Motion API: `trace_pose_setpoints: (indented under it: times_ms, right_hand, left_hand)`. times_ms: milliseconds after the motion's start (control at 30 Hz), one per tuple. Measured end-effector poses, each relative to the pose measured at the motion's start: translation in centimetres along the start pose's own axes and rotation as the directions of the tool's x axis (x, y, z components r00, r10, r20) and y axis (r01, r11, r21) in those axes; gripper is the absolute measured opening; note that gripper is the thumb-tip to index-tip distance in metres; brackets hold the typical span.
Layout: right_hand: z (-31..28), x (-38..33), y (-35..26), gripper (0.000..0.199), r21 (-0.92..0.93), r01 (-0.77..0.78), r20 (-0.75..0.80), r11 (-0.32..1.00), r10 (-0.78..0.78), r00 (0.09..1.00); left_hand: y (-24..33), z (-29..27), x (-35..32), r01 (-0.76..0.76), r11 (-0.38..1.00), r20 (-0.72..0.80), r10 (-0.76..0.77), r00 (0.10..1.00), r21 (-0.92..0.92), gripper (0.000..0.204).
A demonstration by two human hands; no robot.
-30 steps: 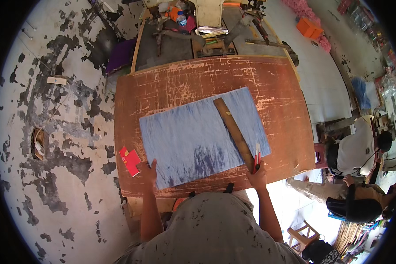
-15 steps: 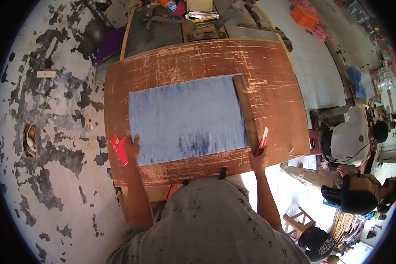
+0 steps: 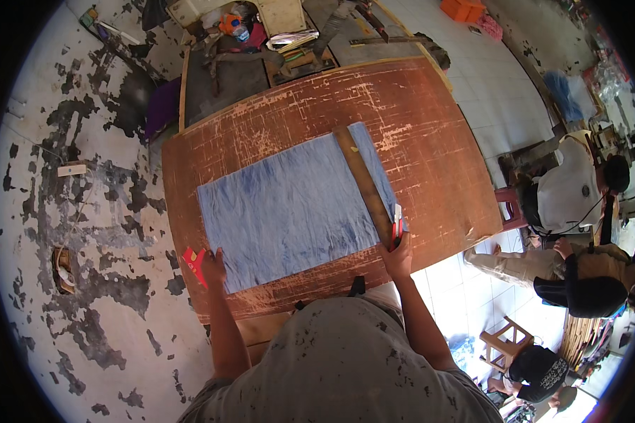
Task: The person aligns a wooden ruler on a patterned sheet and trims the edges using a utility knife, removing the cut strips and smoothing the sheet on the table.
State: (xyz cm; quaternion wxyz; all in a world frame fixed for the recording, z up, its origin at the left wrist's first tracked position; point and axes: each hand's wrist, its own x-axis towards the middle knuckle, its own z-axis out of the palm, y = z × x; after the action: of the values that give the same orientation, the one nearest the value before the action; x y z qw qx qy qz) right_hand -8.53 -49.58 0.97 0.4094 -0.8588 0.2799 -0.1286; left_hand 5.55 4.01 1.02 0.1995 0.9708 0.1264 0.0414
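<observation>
A mottled blue cloth [image 3: 282, 211] lies flat and slightly askew on the brown tabletop. Across it near its right end rests a long brown ruler-like strip [image 3: 363, 180], with a band of cloth showing beyond. My right hand [image 3: 398, 258] is closed around a red-and-white utility knife [image 3: 397, 224], blade end pointing away from me, beside the strip's near end. At the cloth's near left corner is my left hand [image 3: 215, 271], fingers bent against a flat red piece [image 3: 194, 264] with yellow marks; how firmly it grips is partly hidden.
The scratched brown tabletop [image 3: 437, 162] extends around the cloth. Beyond its far edge are a dark work surface [image 3: 226, 88] and piled items. A peeling wall [image 3: 99, 225] stands at left. On the right, people [image 3: 571, 190] sit near a wooden stool [image 3: 504, 342].
The strip has moved from the cloth's right edge inward to the left, and my right hand with the knife has shifted along. The whole view has turned slightly.
</observation>
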Motion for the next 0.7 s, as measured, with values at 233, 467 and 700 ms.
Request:
trace_pose_setpoints:
  times_ms: [233,467,700]
  right_hand:
    - [-0.4,0.7,-0.2,0.058,0.002,-0.088,0.065,0.996,0.087,0.994]
    - [0.4,0.8,-0.9,0.063,0.099,-0.069,0.059,0.993,0.063,0.996]
    - [0.6,0.8,-1.1,0.064,0.023,-0.002,0.036,1.000,0.002,0.999]
  left_hand:
    - [-1.2,0.3,-0.8,0.037,0.991,-0.014,-0.039,0.999,-0.125,0.043]
    - [-2.9,-0.4,-2.8,0.045,0.990,-0.058,-0.053,0.997,-0.136,0.039]
    - [-4.5,-0.4,-3.5,0.057,0.987,-0.024,-0.062,0.998,-0.150,0.040]
